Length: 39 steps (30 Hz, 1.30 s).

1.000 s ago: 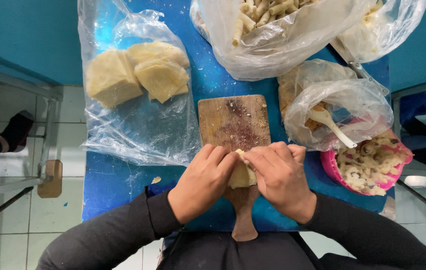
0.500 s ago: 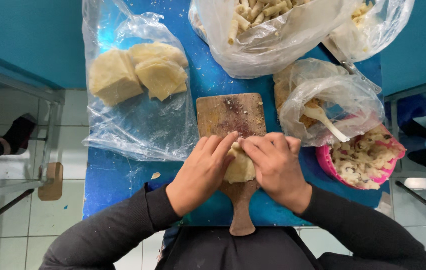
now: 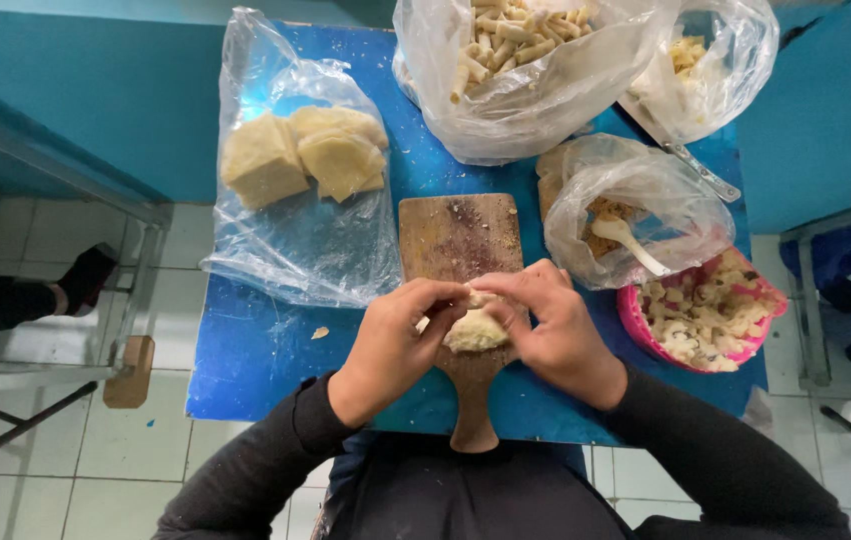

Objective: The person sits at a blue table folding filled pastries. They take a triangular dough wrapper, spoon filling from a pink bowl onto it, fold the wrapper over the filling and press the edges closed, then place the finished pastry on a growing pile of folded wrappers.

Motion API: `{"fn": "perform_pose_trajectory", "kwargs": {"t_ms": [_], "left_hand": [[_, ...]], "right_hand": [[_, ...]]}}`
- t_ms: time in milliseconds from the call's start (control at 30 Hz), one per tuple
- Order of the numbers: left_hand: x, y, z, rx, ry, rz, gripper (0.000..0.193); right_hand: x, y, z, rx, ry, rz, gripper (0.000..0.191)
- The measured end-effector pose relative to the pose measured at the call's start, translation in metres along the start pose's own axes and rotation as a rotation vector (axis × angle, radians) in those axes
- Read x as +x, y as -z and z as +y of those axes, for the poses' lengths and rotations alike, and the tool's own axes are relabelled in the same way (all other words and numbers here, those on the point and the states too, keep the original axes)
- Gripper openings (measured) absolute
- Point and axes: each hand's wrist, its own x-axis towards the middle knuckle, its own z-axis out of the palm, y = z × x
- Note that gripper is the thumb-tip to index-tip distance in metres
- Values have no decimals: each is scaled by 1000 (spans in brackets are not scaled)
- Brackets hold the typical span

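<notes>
Both hands (image 3: 475,335) shifted up board (image 3: 460,240), apparently pinching dough (image 3: 473,330); bags (image 3: 635,205) beside.

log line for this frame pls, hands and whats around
left hand + right hand: pinching dough piece | under: wooden board | table: blue | near: pink bowl, bagged dough squares

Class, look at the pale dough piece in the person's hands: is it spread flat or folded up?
Folded up: the dough piece bulges as a lump, pinched between both hands' fingertips over the wooden board.

Worn wooden board (image 3: 458,240), glossy plastic bags (image 3: 295,240)
</notes>
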Motion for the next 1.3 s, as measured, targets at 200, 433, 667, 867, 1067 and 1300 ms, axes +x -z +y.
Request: {"fn": "perform_pose_trajectory", "kwargs": {"t_ms": [200,433,667,867,1067,1300], "left_hand": [[-13,-10,4,-144,172,65,17],[-20,-11,13,-192,192,62,18],[13,9,30,-97,16,111,17],[100,10,27,68,-431,294,15],[203,-2,2,344,-590,508,36],[183,-4,-34,394,-309,452,39]], "right_hand": [[-6,4,-10,-362,430,86,42],[-13,6,-7,-334,376,118,40],[-29,23,1,-344,282,243,74],[-44,19,5,-382,238,264,59],[-51,14,1,-381,226,249,47],[-57,14,2,-331,194,222,45]]}}
